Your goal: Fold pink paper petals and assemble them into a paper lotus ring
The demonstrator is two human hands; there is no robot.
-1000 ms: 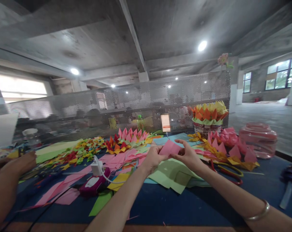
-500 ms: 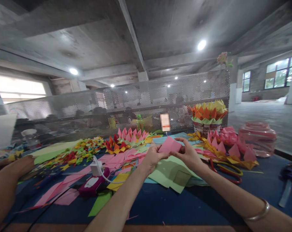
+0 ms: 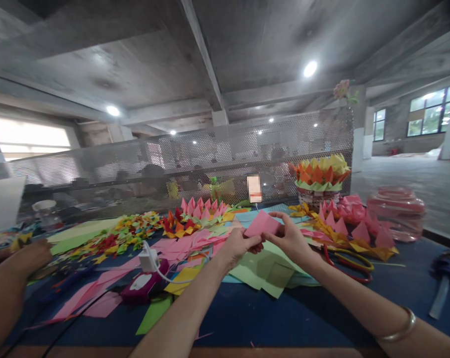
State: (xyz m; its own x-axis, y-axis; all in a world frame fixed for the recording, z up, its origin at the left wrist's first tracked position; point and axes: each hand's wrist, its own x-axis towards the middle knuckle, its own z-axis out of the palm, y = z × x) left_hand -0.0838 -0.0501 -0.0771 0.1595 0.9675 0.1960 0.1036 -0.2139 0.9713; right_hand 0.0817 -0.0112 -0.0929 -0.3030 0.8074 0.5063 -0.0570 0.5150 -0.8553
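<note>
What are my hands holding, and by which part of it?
A piece of pink paper: the left hand grips its lower left edge, the right hand its right side.

Table (image 3: pixel 292 323): papers over the middle and far parts. Perforated screen (image 3: pixel 195 159): behind, along the far side. Phone (image 3: pixel 254 190): upright, far middle, before the screen. Basket (image 3: pixel 318 198): far right, petals (image 3: pixel 318 174) in its top. Jar (image 3: pixel 396 214): right of the basket, nearer. Paper scraps (image 3: pixel 126 233): left, heaped. Power strip (image 3: pixel 139 289): near left, charger (image 3: pixel 148 259) on it. Loose sheets (image 3: pixel 262 268): middle, below the held paper (image 3: pixel 262 224), itself between left hand (image 3: pixel 242 244) and right hand (image 3: pixel 290 238).
</note>
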